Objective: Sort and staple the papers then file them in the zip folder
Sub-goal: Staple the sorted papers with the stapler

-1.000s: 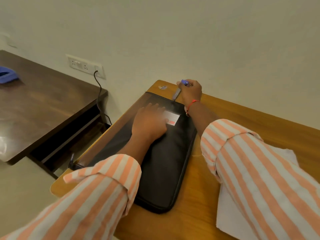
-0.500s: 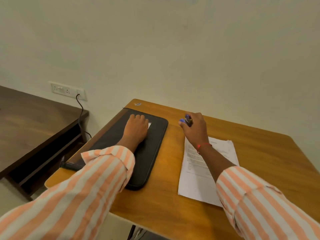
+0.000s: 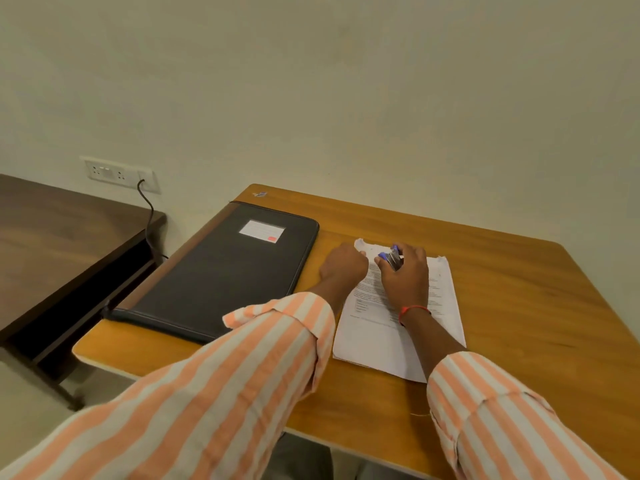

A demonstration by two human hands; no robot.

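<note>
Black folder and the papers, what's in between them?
Head view: a bare strip of table lies between the zip folder and the papers, with the left hand over it at the papers' edge.

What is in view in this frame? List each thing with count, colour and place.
zip folder: one, black, flat on the table's left part
label: one, white with a red patch, on the zip folder's far end
papers: one stack, white, printed, right of the zip folder
stapler: one, blue and silver, over the papers' far end
table: one, orange-brown wood
side desk: one, dark brown, left of the table
wall socket: one, white, on the wall
cable: one, black, hanging from the wall socket
bracelet: one, red, right wrist
sleeves: two, orange and white stripes
left hand: grips the papers' far left corner
right hand: holds the stapler
</note>
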